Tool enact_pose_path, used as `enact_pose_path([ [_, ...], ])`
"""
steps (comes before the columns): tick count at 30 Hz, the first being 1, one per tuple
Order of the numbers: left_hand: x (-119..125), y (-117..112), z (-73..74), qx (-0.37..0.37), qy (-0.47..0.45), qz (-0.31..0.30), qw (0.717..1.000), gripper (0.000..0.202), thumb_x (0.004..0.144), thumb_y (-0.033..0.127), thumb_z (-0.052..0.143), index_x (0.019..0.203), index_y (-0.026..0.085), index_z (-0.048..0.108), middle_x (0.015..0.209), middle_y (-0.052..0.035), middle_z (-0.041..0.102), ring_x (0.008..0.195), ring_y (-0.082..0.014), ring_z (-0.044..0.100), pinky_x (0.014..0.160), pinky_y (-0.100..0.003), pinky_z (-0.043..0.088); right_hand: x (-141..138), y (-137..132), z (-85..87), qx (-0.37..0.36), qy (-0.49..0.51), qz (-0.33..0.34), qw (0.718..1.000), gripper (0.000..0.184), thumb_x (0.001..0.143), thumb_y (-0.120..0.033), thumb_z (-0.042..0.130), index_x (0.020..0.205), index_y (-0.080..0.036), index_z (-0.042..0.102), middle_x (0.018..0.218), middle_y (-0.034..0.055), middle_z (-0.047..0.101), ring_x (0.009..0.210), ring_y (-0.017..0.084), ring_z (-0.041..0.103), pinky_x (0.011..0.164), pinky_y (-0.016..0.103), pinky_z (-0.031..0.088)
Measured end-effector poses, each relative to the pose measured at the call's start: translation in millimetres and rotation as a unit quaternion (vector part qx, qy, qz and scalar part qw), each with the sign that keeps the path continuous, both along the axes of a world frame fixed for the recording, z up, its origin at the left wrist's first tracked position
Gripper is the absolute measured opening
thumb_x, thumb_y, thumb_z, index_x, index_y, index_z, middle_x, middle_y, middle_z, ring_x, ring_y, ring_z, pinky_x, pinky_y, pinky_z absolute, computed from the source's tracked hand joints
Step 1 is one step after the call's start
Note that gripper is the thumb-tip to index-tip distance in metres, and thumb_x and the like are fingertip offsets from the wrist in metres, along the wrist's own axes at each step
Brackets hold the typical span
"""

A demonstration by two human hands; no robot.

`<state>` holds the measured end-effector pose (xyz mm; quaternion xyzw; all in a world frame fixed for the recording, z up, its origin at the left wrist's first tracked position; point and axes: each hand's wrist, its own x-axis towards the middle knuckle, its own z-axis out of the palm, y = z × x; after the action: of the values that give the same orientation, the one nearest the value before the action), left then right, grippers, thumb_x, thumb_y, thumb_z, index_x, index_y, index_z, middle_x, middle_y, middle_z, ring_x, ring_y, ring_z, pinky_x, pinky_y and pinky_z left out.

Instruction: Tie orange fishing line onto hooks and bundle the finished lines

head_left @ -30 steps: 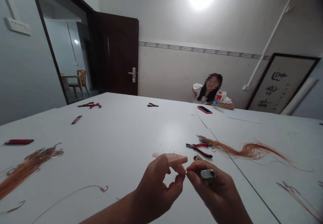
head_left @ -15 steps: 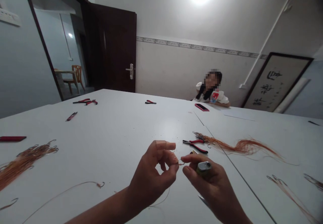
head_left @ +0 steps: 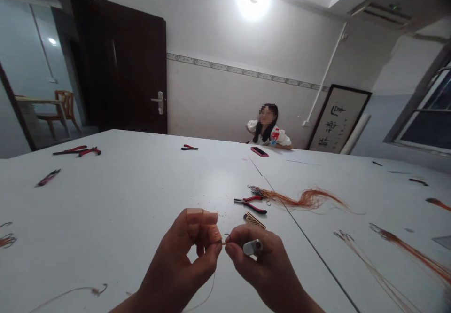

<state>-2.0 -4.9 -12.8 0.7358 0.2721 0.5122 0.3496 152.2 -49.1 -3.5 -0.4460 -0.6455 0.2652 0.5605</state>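
Note:
Over the white table (head_left: 141, 219), my left hand (head_left: 186, 252) pinches a small fish hook's snelled end between thumb and forefinger. Tan tape wraps some of its fingers. The hook's dark bend (head_left: 227, 235) shows between my two hands, and a thin line (head_left: 212, 285) trails below the left one. My right hand (head_left: 264, 261) closes thumb and forefinger at the hook and also holds a lighter (head_left: 252, 247), its metal top sticking out of the grip. The fingertips hide most of the shank.
Red-handled pliers (head_left: 252, 205) and a bundle of hooks with orange line (head_left: 310, 199) lie beyond my right hand, near a patterned strip (head_left: 254, 220). More snelled hooks (head_left: 405, 245) lie to the right, a single one (head_left: 95, 290) at lower left. A person (head_left: 269, 125) sits across.
My view has swung to the right, so things appear farther left. The hook's bend now points up between my fingertips, and my hands are closer together. Both keep their pinch.

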Motion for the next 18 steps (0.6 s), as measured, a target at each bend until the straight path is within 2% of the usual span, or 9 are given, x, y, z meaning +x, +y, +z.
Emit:
enact_pose_path([
  [7, -0.4, -3.5, 4.5, 0.001, -0.008, -0.010, 1.000, 0.028, 0.077, 0.007, 0.054, 0.093, 0.029, 0.049, 0.072, 0.0067, 0.054, 0.062, -0.0093, 0.056, 0.055, -0.019, 0.050, 0.1, -0.1, -3.4, 0.019, -0.031, -0.001, 0.999, 0.015, 0.064, -0.004, 0.051, 0.067, -0.019, 0.056, 0.057, -0.0057, 0.055, 0.048, 0.007, 0.043, 0.046, 0.015, 0.036],
  [12, -1.8, -4.6, 9.5, -0.015, -0.032, 0.006, 0.999, 0.023, 0.077, 0.008, 0.055, 0.089, 0.027, 0.050, 0.071, 0.0058, 0.053, 0.063, -0.0103, 0.056, 0.055, -0.021, 0.050, 1.0, 0.4, -2.7, 0.018, -0.036, -0.033, 0.999, 0.005, 0.075, -0.016, 0.055, 0.072, -0.020, 0.058, 0.063, -0.0030, 0.058, 0.054, 0.010, 0.048, 0.050, 0.019, 0.041],
  [18, -2.8, -4.0, 10.8, -0.021, -0.050, -0.006, 0.998, 0.027, 0.075, 0.004, 0.056, 0.090, 0.027, 0.051, 0.074, 0.0054, 0.055, 0.064, -0.0100, 0.055, 0.058, -0.022, 0.050, 3.8, 0.3, -6.5, 0.028, -0.047, -0.062, 0.997, 0.005, 0.083, -0.025, 0.056, 0.080, -0.021, 0.058, 0.069, -0.0015, 0.059, 0.059, 0.012, 0.052, 0.055, 0.022, 0.044],
])
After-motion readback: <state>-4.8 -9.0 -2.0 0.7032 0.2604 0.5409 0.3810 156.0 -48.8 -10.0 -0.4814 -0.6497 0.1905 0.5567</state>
